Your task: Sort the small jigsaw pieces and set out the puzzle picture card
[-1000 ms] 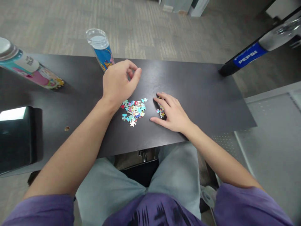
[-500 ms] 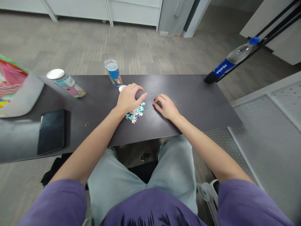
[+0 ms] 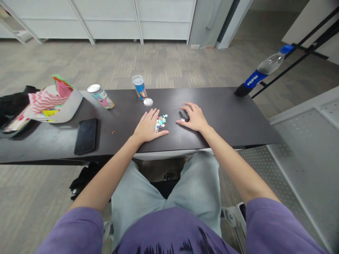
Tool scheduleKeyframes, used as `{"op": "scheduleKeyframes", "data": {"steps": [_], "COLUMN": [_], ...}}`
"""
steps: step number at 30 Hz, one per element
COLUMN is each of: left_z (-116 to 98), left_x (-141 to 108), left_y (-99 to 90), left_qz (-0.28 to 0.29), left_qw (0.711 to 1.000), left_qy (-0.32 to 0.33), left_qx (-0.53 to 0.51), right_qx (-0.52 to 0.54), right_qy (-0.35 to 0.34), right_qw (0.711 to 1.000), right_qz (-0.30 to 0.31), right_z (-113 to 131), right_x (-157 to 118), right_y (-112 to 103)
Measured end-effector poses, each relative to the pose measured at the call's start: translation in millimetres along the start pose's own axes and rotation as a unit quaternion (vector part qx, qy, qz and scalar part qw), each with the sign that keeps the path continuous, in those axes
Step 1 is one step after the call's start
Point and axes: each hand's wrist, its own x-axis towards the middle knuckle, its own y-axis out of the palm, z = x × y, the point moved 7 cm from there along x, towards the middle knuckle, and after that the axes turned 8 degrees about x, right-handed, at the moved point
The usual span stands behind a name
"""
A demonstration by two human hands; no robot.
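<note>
On dark table point(image 3: 222, 100): L hand point(image 3: 148, 126), puzzle pile point(image 3: 160, 122), R hand point(image 3: 194, 118).
From L: white bin point(image 3: 71, 110), flat black case point(image 3: 86, 137), lidded canister point(image 3: 102, 97), clear-topped canister point(image 3: 140, 88) w/ white lid point(image 3: 148, 102) near its base; L hand open, fingers spread, pile just beside its R edge; R hand open, loosely curved, few loose pcs point(image 3: 183, 120) btwn thumb & fingers, contact can't tell; Pepsi bottle point(image 3: 254, 78) far R.

There are two hands point(image 3: 146, 126) point(image 3: 195, 118), two canisters point(image 3: 102, 97) point(image 3: 140, 88), one bottle point(image 3: 256, 77), one bin point(image 3: 71, 110)
</note>
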Motion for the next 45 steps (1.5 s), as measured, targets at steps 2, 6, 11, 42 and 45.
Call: {"op": "scheduleKeyframes", "data": {"steps": [2, 6, 11, 42, 45], "left_z": [-4.7, -12.1, -19.0, -12.9, 5.2], "left_x": [7.7, 18.2, 28.3, 105.7, 98.1], "left_y": [1.9, 6.8, 11.6, 8.9, -16.8], "left_qz": [0.005, 0.013, 0.015, -0.063, -0.160], "left_qw": [1.000, 1.000, 0.999, 0.980, 0.978], "left_qy": [0.009, 0.023, 0.037, 0.149, 0.093], "left_qx": [0.000, 0.003, 0.001, -0.113, -0.100], "right_qx": [-0.007, -0.008, -0.007, 0.131, 0.133], "right_qy": [0.008, 0.027, 0.043, -0.011, -0.025], "right_qw": [1.000, 1.000, 0.999, 0.973, 0.980], "right_qz": [0.008, 0.012, 0.000, -0.190, -0.143], "right_z": [2.1, -5.9, -22.1, -11.1, -13.9], "right_x": [-3.7, 3.6, 16.8, 79.9, 72.9], "right_y": [3.8, 5.7, -2.0, -22.2, -26.1]}}
